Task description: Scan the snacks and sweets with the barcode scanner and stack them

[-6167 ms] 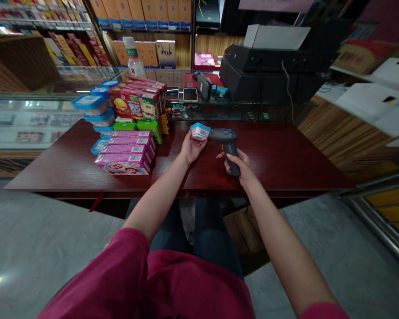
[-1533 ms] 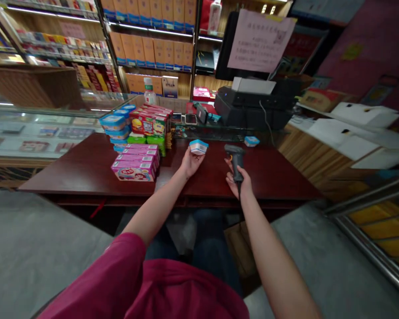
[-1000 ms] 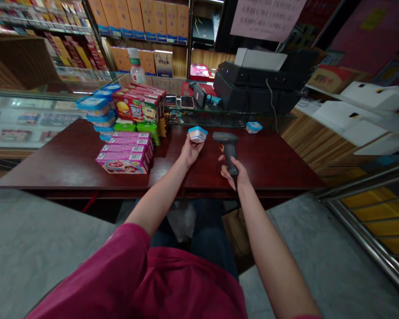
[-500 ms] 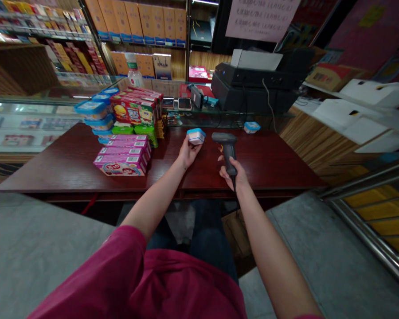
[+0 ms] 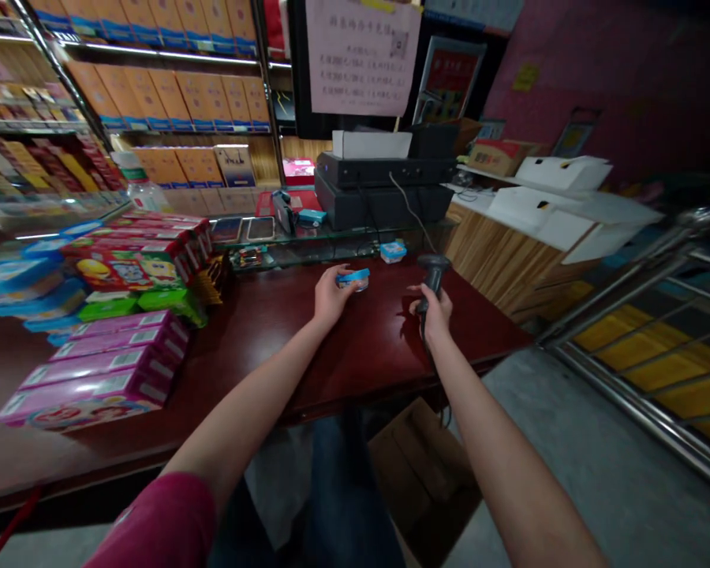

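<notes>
My left hand (image 5: 331,298) is closed round a small plastic tub (image 5: 360,281) with a blue lid, tilted and held just above the dark red desk (image 5: 260,339). In my right hand (image 5: 436,309) is a dark grey barcode scanner (image 5: 433,272), gripped by its handle, its cord hanging below. A second blue-lidded tub (image 5: 393,252) sits at the desk's back edge, beyond and between my hands. To the left are pink boxes (image 5: 118,359), green packs (image 5: 169,303), red boxes (image 5: 136,252) and stacked blue-lidded tubs (image 5: 20,280).
Behind the desk, a glass counter holds phones (image 5: 261,229), a bottle (image 5: 140,185) and a black cash-drawer unit (image 5: 384,201). A metal railing (image 5: 639,276) stands at the right. An open cardboard box (image 5: 426,473) lies on the floor under the desk.
The view has swung to the right. My left hand has turned the tub over to a tilted pose and moved it rightward over the desk. The scanner, still held, now points farther away.
</notes>
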The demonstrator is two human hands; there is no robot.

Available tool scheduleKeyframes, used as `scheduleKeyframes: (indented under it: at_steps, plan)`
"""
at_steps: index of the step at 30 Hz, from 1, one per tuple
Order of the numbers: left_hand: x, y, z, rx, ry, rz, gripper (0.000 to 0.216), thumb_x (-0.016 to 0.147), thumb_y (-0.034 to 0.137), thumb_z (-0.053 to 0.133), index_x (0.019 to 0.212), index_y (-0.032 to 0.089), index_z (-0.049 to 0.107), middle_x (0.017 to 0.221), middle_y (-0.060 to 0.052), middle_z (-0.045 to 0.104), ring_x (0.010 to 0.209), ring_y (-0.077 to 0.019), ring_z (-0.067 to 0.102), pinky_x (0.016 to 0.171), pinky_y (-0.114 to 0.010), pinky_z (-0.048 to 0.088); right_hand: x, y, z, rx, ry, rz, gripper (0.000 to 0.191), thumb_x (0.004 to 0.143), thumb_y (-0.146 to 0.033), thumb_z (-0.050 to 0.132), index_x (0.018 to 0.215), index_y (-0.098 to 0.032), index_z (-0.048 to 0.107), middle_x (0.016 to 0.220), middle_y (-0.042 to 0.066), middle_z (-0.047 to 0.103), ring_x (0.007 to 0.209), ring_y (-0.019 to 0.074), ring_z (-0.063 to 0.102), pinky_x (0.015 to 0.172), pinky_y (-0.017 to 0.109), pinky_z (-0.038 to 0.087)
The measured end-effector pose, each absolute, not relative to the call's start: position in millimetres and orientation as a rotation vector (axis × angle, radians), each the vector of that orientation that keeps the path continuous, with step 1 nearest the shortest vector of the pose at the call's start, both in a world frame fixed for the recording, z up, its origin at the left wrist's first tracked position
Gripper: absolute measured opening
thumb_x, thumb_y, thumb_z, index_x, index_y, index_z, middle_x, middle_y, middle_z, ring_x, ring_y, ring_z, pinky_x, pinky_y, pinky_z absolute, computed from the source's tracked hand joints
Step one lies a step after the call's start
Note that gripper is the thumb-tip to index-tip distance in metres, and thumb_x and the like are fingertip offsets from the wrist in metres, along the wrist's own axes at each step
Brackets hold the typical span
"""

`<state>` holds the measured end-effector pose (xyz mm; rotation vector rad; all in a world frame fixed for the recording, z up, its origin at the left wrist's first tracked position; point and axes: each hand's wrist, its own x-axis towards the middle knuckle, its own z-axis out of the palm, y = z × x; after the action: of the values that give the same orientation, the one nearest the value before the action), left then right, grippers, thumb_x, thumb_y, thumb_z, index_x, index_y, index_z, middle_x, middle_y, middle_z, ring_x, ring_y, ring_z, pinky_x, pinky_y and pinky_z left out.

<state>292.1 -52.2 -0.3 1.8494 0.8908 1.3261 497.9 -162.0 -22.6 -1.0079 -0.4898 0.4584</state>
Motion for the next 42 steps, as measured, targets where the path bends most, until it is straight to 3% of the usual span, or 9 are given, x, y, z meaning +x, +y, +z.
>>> scheduleKeyframes:
  at_steps: [4, 14, 18, 23, 28, 32, 37, 39, 42]
  plan:
    - [354, -31, 20, 1.767, 0.860, 1.260, 0.018, 0.081, 0.019, 0.086, 0.097, 0.024, 0.078, 0.103, -0.002, 0.080, 0.099, -0.0223, 0.072, 0.103, -0.035, 0.053, 530, -132, -25, -1.015, -0.395, 0.320, 0.051, 0.065, -0.048, 0.088, 0.095, -0.024, 0.054, 0.072, -0.003, 0.076, 0.032, 0.0092, 0.053, 0.031, 0.021, 0.038]
    - [448, 13, 26, 1.657, 0.706, 1.241, 0.025, 0.087, 0.007, 0.075, 0.095, 0.029, 0.083, 0.119, -0.006, 0.079, 0.136, -0.0308, 0.063, 0.125, -0.039, 0.040, 546, -101, -36, -1.108, -0.449, 0.206, 0.052, 0.078, -0.042, 0.080, 0.122, -0.023, 0.059, 0.091, 0.001, 0.076, 0.038, 0.0098, 0.056, 0.034, 0.025, 0.046]
    - [462, 20, 28, 1.833, 0.791, 1.150, 0.021, 0.086, 0.005, 0.074, 0.086, 0.026, 0.078, 0.111, -0.011, 0.078, 0.143, -0.0353, 0.059, 0.125, -0.046, 0.040, 544, -103, -32, -1.113, -0.407, 0.247, 0.052, 0.081, -0.043, 0.076, 0.125, -0.023, 0.056, 0.088, 0.000, 0.076, 0.038, 0.0103, 0.057, 0.036, 0.025, 0.048]
    - [479, 18, 41, 2.096, 0.945, 1.034, 0.023, 0.089, 0.002, 0.065, 0.072, 0.016, 0.066, 0.091, -0.017, 0.072, 0.136, -0.0427, 0.063, 0.124, -0.058, 0.039, 541, -103, -27, -1.100, -0.360, 0.292, 0.052, 0.078, -0.041, 0.077, 0.123, -0.023, 0.057, 0.088, -0.001, 0.075, 0.037, 0.0093, 0.056, 0.036, 0.025, 0.050]
    - [492, 17, 44, 1.948, 0.888, 1.065, 0.027, 0.089, 0.001, 0.065, 0.067, 0.016, 0.062, 0.086, -0.017, 0.070, 0.137, -0.0415, 0.062, 0.117, -0.051, 0.049, 544, -103, -29, -1.086, -0.363, 0.304, 0.054, 0.076, -0.043, 0.079, 0.122, -0.024, 0.056, 0.089, -0.001, 0.076, 0.039, 0.0095, 0.058, 0.035, 0.024, 0.050]
    - [485, 7, 47, 1.826, 0.816, 1.085, 0.016, 0.090, 0.002, 0.065, 0.085, 0.015, 0.074, 0.112, -0.021, 0.075, 0.138, -0.0391, 0.062, 0.116, -0.048, 0.050, 542, -106, -23, -1.065, -0.354, 0.318, 0.053, 0.072, -0.042, 0.082, 0.115, -0.023, 0.058, 0.081, -0.003, 0.077, 0.037, 0.0107, 0.057, 0.035, 0.025, 0.049]
    - [430, -12, 65, 1.906, 0.793, 1.094, 0.038, 0.088, 0.001, 0.066, 0.116, 0.022, 0.080, 0.156, -0.016, 0.061, 0.135, -0.0367, 0.065, 0.121, -0.050, 0.046, 523, -126, -5, -1.009, -0.498, 0.390, 0.046, 0.070, -0.042, 0.085, 0.104, -0.024, 0.061, 0.084, -0.001, 0.079, 0.036, 0.0092, 0.054, 0.036, 0.024, 0.046]
    - [390, -17, 81, 1.963, 0.824, 1.148, 0.040, 0.088, 0.003, 0.068, 0.121, 0.023, 0.079, 0.160, -0.014, 0.057, 0.137, -0.0372, 0.064, 0.123, -0.049, 0.044, 506, -138, 1, -1.014, -0.584, 0.480, 0.045, 0.068, -0.044, 0.087, 0.100, -0.022, 0.063, 0.086, 0.000, 0.080, 0.037, 0.0092, 0.055, 0.036, 0.024, 0.045]
    - [312, -23, 110, 1.950, 0.875, 1.333, 0.037, 0.088, 0.006, 0.073, 0.120, 0.023, 0.078, 0.151, -0.014, 0.065, 0.142, -0.0368, 0.060, 0.125, -0.046, 0.043, 468, -152, 5, -1.032, -0.699, 0.618, 0.042, 0.071, -0.045, 0.088, 0.098, -0.022, 0.067, 0.089, 0.003, 0.080, 0.039, 0.0101, 0.057, 0.033, 0.023, 0.039]
